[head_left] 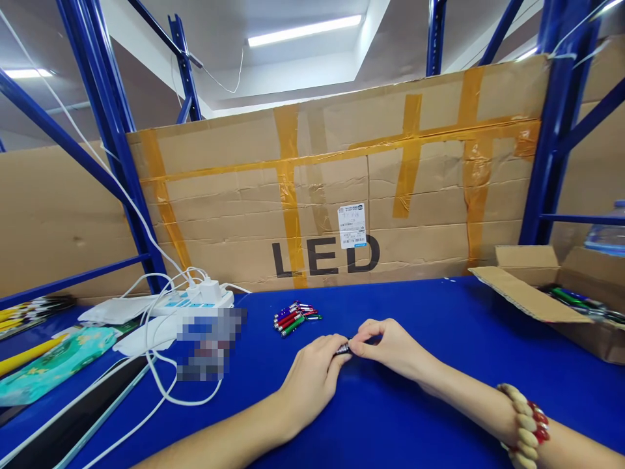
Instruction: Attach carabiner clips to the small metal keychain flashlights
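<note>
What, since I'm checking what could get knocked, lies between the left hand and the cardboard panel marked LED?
In the head view, a small pile of coloured cylinders lies on the blue tabletop between the left hand and the cardboard panel.

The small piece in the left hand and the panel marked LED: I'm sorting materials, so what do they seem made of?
Small piece: dark and glossy with pale glints, perhaps metal or plastic; too small to tell which.
Panel marked LED: matte brown cardboard, it seems, from its creases.
</note>
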